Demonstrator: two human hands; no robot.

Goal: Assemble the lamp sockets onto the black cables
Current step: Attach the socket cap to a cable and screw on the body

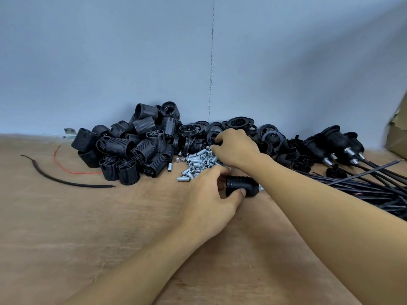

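Note:
My left hand (209, 194) grips a black lamp socket (242, 186) lying on its side on the wooden table, a metal stub showing at its right end. My right hand (235, 148) reaches over it to the back; its curled fingers are at a black ring (212, 137) beside the pile of small silver metal sleeves and nuts (196, 164). Whether the fingers hold the ring or a sleeve is hidden. A bundle of black cables (363, 190) lies at the right.
A heap of black threaded socket shells (132, 146) sits at the back left, black rings (240, 124) along the grey wall, assembled sockets on cables (334, 144) at the back right. A loose black wire (66, 181) and red wire (72, 170) lie left. A cardboard box (396, 133) stands far right.

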